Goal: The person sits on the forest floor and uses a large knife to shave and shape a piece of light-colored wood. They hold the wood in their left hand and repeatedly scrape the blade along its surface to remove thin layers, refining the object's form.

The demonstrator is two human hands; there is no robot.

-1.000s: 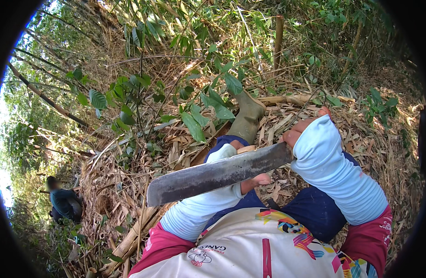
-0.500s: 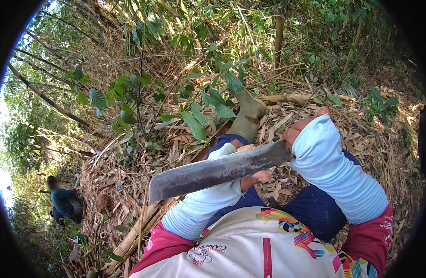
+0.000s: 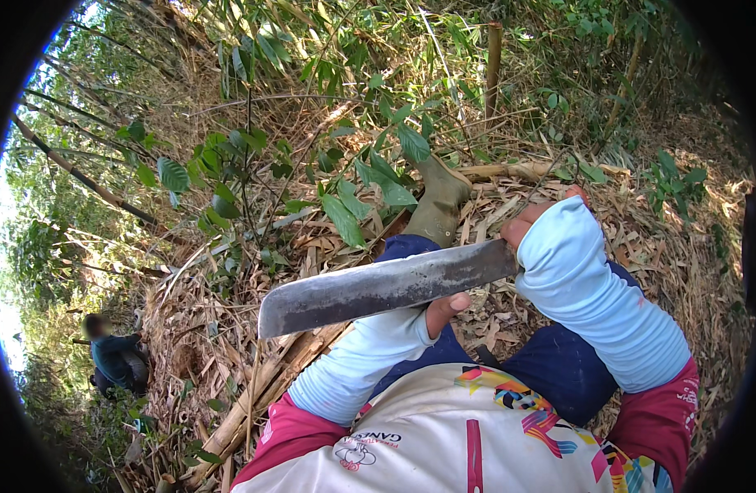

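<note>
A broad machete [image 3: 386, 287] with a dark, worn blade lies across the middle of the view, its blunt end toward the left. My right hand [image 3: 527, 223] is closed round its handle, which the fingers and the pale blue sleeve largely cover. Behind the blade is my left hand [image 3: 448, 307]. Only its thumb shows below the lower edge, so whether the fingers hold anything is hidden. Just beyond the hands, a green rubber boot [image 3: 437, 205] on my leg rests on the leaf litter.
A leafy sapling [image 3: 341, 214] stands close to the boot. Split pieces of wood [image 3: 238, 423] lie at the left, and a cut stump [image 3: 494, 70] rises farther off. Dry leaves [image 3: 665, 271] cover the ground. Another person [image 3: 115, 361] crouches at the far left.
The machete's blunt end has risen slightly and shifted a little left. My left hand's fingers and a pale piece beside them, visible above the blade before, are now hidden behind it.
</note>
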